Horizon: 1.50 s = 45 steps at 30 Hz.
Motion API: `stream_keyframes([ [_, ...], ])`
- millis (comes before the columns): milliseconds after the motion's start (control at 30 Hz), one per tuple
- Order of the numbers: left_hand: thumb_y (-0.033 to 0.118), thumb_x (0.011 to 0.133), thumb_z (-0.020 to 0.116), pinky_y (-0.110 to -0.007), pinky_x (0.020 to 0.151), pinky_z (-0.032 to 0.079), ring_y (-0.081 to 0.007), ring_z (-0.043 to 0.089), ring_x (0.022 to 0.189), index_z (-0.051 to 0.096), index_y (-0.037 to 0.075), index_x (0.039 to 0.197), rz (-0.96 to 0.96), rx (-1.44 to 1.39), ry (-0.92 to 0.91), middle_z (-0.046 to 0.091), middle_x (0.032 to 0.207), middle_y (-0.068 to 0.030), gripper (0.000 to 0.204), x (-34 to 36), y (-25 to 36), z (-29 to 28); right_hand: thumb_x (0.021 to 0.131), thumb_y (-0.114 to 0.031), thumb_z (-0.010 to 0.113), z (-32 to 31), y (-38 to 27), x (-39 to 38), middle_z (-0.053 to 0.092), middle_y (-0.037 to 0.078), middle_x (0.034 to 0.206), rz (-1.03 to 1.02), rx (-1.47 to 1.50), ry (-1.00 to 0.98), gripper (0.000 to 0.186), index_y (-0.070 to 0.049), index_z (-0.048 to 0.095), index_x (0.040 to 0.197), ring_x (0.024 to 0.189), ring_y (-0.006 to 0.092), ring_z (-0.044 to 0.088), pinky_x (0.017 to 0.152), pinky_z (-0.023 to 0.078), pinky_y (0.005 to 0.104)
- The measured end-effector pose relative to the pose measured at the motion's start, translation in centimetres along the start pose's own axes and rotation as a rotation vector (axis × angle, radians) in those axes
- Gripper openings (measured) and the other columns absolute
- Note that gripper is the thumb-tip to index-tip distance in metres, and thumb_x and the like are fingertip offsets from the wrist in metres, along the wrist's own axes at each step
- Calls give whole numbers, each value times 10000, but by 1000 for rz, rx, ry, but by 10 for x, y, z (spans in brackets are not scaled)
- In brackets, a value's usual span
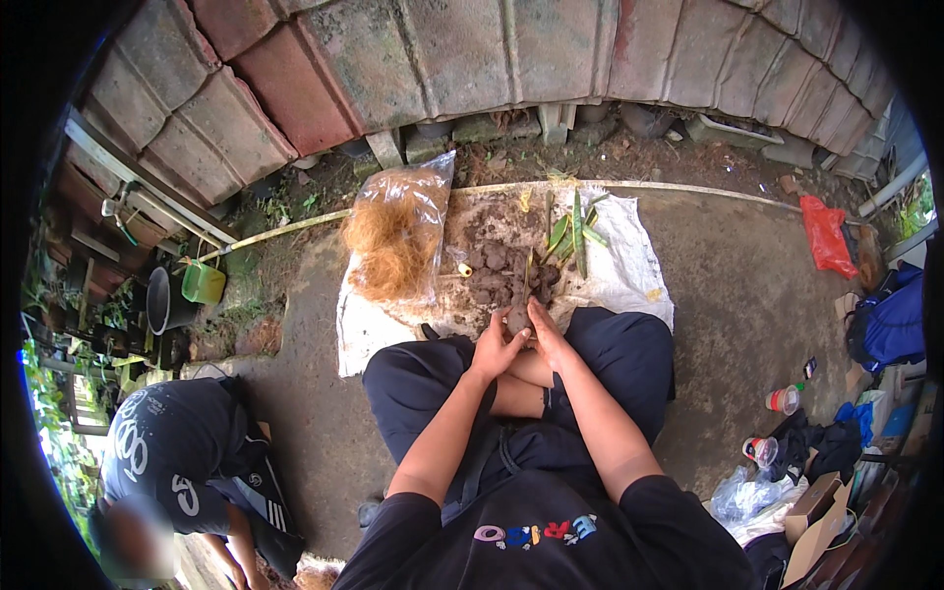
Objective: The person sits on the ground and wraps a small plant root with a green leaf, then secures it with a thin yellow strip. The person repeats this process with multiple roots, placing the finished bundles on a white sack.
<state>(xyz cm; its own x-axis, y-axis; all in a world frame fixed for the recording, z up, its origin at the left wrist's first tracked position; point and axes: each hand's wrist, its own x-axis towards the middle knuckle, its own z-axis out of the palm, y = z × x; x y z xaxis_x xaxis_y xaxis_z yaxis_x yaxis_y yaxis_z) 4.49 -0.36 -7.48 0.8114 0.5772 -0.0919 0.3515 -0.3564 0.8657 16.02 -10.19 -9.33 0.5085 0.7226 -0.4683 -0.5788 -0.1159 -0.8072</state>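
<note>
My left hand (pixel 498 342) and my right hand (pixel 547 334) are closed round a lump of wet dark soil (pixel 521 321) in front of my crossed legs, with a thin plant piece (pixel 528 273) standing up from it. A heap of soil clods (pixel 494 267) lies just beyond on a white sack (pixel 634 256). Green long leaves (pixel 578 234) lie at the sack's back right. A clear bag of brown fibre (pixel 391 236) is at its left, beside a small cream-coloured object (pixel 464 269).
Another person (pixel 177 452) bends at the lower left. A black bucket (pixel 167 300) and green container (pixel 204 282) stand left. A red plastic bag (pixel 826 236), blue backpack (pixel 885 320) and cups (pixel 783 399) are at the right. Roof tiles (pixel 472 59) run along the back.
</note>
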Motion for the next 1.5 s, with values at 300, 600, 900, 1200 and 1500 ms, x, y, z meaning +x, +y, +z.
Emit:
stream_keyframes([
  [300, 394, 860, 691, -392, 913, 473, -298, 622, 1068, 451, 106, 1394, -123, -90, -78, 640, 1142, -197, 653, -1, 27, -16, 885, -652, 555, -18, 6, 8, 568, 56, 1238, 142, 39, -208, 755, -97, 441, 1384, 1067, 198, 572, 927, 456, 382],
  [600, 346, 917, 639, -344, 943, 454, -214, 592, 1055, 452, 117, 1413, -57, -201, -63, 616, 1180, -146, 578, 1, 9, -11, 875, -719, 492, -6, -1, 0, 528, 89, 1284, 160, -37, -164, 846, -66, 414, 1408, 1110, 218, 553, 967, 442, 390],
  [900, 322, 974, 584, -294, 816, 492, -146, 608, 875, 379, 70, 1444, -128, -342, -190, 628, 1004, -91, 571, -2, -3, -4, 956, -649, 413, -5, 10, -2, 607, 60, 1121, -26, -156, -61, 689, -52, 546, 1273, 1015, 153, 545, 877, 447, 334],
  [1200, 260, 1002, 544, -308, 774, 489, -149, 603, 802, 300, 68, 1437, -115, -408, -277, 623, 963, -96, 534, 0, -5, -5, 974, -578, 460, -8, 16, 5, 574, 5, 977, -75, -140, -168, 557, -88, 550, 1223, 867, 101, 531, 735, 455, 262],
  [1500, 264, 997, 554, -296, 742, 479, -127, 569, 770, 315, 103, 1418, -96, -450, -263, 609, 929, -70, 511, 0, -9, 0, 948, -530, 549, 0, 5, 1, 597, 16, 893, -273, -454, 30, 526, -54, 577, 1169, 796, 129, 571, 685, 478, 297],
])
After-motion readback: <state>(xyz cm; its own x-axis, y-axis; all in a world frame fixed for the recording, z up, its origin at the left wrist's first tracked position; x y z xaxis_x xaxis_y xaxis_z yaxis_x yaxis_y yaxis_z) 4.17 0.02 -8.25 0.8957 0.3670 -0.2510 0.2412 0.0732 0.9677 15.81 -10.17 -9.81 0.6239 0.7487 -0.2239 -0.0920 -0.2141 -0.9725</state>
